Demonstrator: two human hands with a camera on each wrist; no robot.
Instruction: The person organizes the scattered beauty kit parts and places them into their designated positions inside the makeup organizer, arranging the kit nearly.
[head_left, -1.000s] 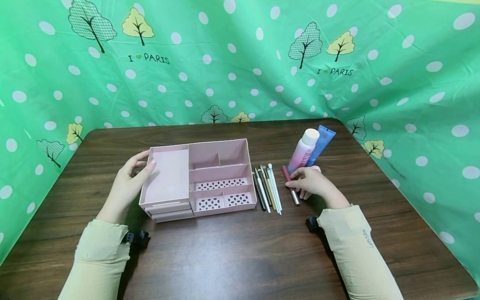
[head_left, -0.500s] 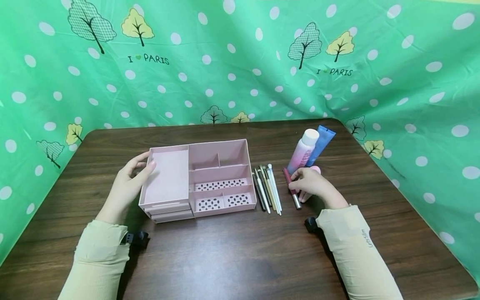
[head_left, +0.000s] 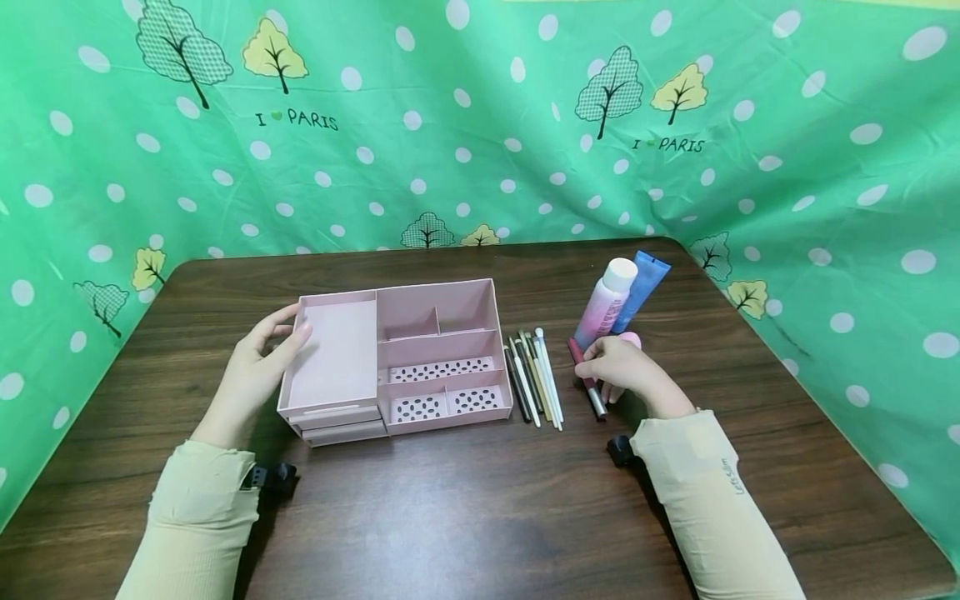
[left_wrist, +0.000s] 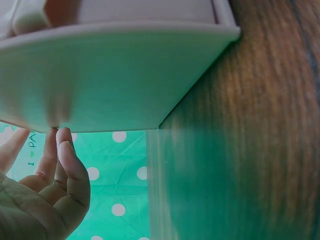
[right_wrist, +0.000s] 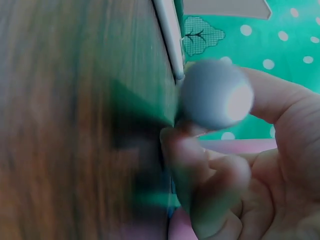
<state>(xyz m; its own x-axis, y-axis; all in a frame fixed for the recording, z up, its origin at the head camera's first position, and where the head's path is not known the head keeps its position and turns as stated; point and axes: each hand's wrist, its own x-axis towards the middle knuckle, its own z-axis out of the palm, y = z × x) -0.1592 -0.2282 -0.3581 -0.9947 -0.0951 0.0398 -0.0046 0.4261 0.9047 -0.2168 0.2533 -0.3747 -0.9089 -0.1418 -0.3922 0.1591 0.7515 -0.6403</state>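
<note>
My left hand (head_left: pixel 251 367) rests with relaxed, slightly bent fingers against the outer left wall of a pink desktop organizer (head_left: pixel 333 354); the left wrist view shows the fingertips (left_wrist: pixel 64 135) at the far edge of that wall. My right hand (head_left: pixel 622 367) pinches a slim dark red lip gloss tube (head_left: pixel 591 392) with a silver end. The tube slants close over the table, its middle hidden by the fingers. Its round silver end (right_wrist: pixel 215 95) faces the camera in the right wrist view. Several makeup brushes (head_left: pixel 534 379) lie between organizer and tube.
Behind my right hand stand a pink-and-white bottle (head_left: pixel 606 300) with a white cap and a blue squeeze tube (head_left: pixel 641 287). A small round pink item (head_left: pixel 632 338) shows partly behind the hand. A green patterned curtain (head_left: pixel 480 167) hangs past the table's back edge.
The lip gloss tube has shifted slightly right and toward the front in my right hand's fingers. My left hand and the organizer have stayed in place.
</note>
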